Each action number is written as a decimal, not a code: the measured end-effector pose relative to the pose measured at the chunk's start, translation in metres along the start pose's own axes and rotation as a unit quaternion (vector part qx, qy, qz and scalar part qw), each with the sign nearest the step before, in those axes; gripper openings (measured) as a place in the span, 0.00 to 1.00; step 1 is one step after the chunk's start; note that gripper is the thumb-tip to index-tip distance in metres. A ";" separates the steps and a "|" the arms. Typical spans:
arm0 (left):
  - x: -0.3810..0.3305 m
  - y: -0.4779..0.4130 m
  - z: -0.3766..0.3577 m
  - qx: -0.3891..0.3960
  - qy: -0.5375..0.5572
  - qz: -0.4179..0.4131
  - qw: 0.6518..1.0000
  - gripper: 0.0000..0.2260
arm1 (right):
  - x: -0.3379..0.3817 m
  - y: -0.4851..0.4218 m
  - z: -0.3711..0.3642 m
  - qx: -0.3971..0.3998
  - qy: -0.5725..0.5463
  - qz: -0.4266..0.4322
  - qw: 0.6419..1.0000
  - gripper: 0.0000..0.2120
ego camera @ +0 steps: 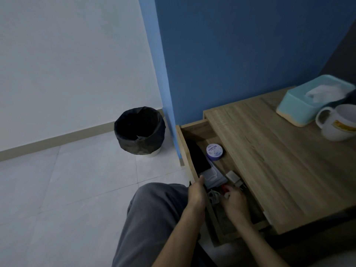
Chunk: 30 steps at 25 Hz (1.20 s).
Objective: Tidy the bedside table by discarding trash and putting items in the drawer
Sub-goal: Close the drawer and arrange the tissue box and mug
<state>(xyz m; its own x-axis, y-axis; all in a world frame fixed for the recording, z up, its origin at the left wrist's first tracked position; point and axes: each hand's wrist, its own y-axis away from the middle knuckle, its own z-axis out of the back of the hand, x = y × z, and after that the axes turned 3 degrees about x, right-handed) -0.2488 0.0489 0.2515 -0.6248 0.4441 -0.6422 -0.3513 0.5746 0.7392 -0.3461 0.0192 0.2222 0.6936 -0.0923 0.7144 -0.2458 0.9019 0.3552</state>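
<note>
The wooden drawer of the bedside table stands pulled open to the left. Inside lie a round purple-lidded jar, a long black item, a white pouch and a grey charger plug. My left hand grips the drawer's front edge, thumb up. My right hand reaches down into the drawer, fingers closed around a small red and white object next to a grey tangle of cable. What the object is I cannot make out.
A teal tissue box and a white mug stand at the table top's far right. A bin with a black liner sits on the tiled floor left of the blue wall. My grey-trousered knee is below the drawer.
</note>
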 end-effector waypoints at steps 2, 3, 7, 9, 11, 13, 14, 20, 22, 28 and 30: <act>-0.002 0.002 0.000 0.004 0.013 0.019 1.000 0.18 | 0.006 0.008 0.019 -0.013 0.010 0.089 0.996 0.16; -0.003 0.004 0.000 0.010 0.019 0.027 0.999 0.17 | 0.009 0.013 0.032 -0.025 0.028 0.139 0.990 0.15; -0.010 0.013 -0.006 0.064 0.024 0.014 0.998 0.18 | -0.012 -0.006 0.094 -0.166 0.098 0.174 0.966 0.15; -0.009 0.018 -0.013 0.077 0.018 -0.007 0.997 0.16 | -0.032 -0.026 0.112 -0.157 0.146 0.116 0.970 0.18; -0.007 0.019 -0.015 0.101 0.006 -0.024 0.995 0.14 | -0.046 -0.038 0.109 -0.149 0.206 0.076 0.964 0.22; -0.003 0.015 -0.031 0.127 -0.004 -0.025 0.992 0.15 | -0.063 -0.045 0.108 -0.175 0.254 0.065 0.949 0.27; -0.002 0.011 -0.033 0.124 -0.006 -0.030 0.992 0.16 | -0.063 -0.047 0.106 -0.178 0.260 0.069 0.947 0.29; -0.003 -0.004 -0.069 0.120 0.021 0.001 0.993 0.21 | -0.062 -0.046 0.111 -0.197 0.272 0.081 0.938 0.39; -0.002 -0.011 -0.077 0.125 0.027 0.015 0.992 0.23 | -0.062 -0.047 0.110 -0.200 0.269 0.078 0.939 0.37; -0.001 -0.017 -0.098 0.120 0.037 0.028 0.992 0.23 | -0.068 -0.052 0.107 -0.206 0.273 0.076 0.937 0.26; -0.001 -0.020 -0.101 0.121 0.044 0.031 0.991 0.23 | -0.068 -0.052 0.107 -0.213 0.276 0.078 0.934 0.26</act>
<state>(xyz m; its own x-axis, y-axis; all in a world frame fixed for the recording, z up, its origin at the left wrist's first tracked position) -0.3115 -0.0329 0.2580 -0.7025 0.4277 -0.5689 -0.1396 0.7009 0.6994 -0.4522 -0.0668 0.2195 0.9441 0.1793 0.2767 -0.1626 0.9833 -0.0822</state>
